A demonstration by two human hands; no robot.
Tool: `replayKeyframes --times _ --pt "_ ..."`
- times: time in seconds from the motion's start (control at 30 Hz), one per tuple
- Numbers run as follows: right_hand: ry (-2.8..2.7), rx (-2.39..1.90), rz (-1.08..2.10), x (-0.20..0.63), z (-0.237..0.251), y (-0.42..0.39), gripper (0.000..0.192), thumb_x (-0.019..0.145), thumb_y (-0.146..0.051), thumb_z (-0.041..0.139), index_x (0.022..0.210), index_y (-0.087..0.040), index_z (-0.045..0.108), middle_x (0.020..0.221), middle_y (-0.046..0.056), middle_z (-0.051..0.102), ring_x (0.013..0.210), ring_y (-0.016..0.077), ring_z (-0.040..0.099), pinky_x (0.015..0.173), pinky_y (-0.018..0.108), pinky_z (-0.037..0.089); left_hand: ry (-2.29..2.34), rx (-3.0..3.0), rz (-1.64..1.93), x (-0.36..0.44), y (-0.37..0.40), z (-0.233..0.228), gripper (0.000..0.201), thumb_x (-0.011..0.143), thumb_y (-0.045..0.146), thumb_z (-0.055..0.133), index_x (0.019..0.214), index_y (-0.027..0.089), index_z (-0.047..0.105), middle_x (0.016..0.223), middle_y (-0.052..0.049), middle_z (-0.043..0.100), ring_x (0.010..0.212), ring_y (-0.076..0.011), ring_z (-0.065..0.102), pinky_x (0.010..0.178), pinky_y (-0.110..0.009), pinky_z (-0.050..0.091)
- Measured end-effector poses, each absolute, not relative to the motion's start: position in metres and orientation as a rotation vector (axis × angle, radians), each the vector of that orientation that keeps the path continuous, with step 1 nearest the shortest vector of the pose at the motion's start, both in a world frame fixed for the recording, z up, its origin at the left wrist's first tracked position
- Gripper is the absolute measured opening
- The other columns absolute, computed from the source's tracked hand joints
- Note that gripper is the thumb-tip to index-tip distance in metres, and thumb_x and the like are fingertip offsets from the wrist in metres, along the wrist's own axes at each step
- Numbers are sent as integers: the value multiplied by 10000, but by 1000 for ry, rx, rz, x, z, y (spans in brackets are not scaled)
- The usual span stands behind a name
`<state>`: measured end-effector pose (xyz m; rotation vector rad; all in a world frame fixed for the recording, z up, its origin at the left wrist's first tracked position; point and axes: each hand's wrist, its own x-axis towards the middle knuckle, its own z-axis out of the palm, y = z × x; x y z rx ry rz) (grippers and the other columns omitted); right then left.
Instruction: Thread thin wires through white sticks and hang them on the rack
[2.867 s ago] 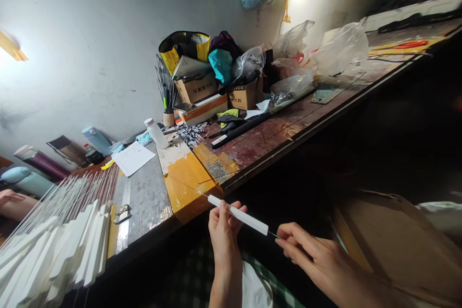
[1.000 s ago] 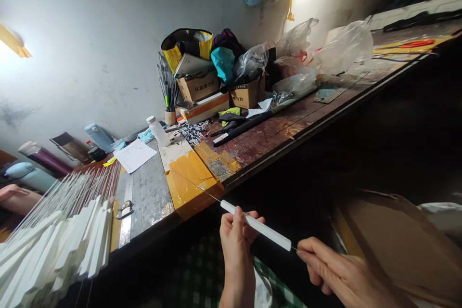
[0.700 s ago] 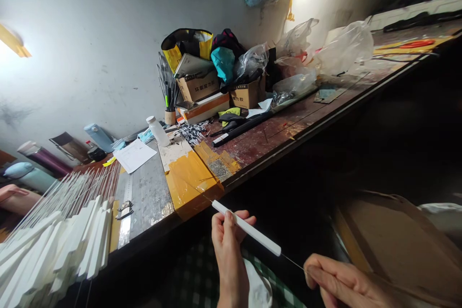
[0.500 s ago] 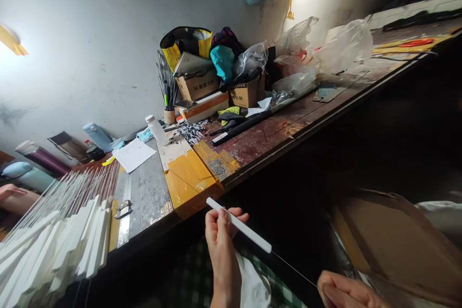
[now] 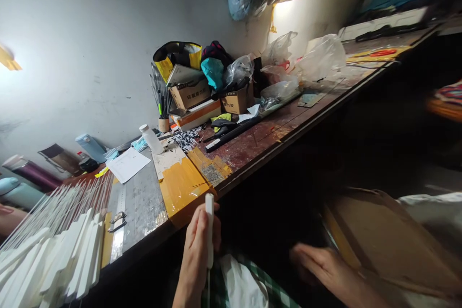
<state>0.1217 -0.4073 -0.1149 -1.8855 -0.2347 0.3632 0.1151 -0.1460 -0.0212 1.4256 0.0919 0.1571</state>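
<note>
Just holding white bar in left hand, by front edge of counter. Can't read blurry right hand's grip. Probably wants steadying next.

The hands are bare, the clothing green-and-white checked
</note>
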Motion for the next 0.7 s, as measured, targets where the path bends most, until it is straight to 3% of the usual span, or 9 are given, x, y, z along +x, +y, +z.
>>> replayKeyframes --times 0.1,0.2,0.27,0.4,0.7 --pt "-322 -1698 226 141 -71 -386 349 974 -470 439 1164 -257 641 984 45 711 756 154 637 668 282 525 39 1585 -84 103 -147 -22 491 953 546 355 988 139 628 511 61 352 483 -100 258 468 -247 199" --pt "-455 -1424 194 150 -37 -359 392 968 -433 487 1324 -277 539 1217 77 649 809 138 644 651 263 530 5 1666 -211 94 -150 -34 496 953 548 354 947 140 636 546 56 328 516 -105 250 492 -259 185" --pt "-487 -1281 252 153 -27 -342 348 950 -403 539 1253 -246 606 1151 84 682 760 126 657 622 245 526 -28 1667 -277 91 -150 -43 484 953 547 355 899 150 627 568 51 322 531 -107 251 495 -262 186" --pt "-379 -1144 224 155 -25 -325 223 900 -367 629 984 -185 727 817 39 737 625 99 650 595 214 523 -6 1679 -253 87 -145 -61 461 930 562 408 808 162 601 628 29 356 575 -112 296 513 -252 222" --pt "-179 -1196 89 158 -35 -327 229 785 -393 751 796 -169 704 693 11 732 540 78 621 547 184 508 86 1659 107 73 -152 -80 258 845 437 641 842 181 669 683 9 536 637 -119 424 594 -223 332"
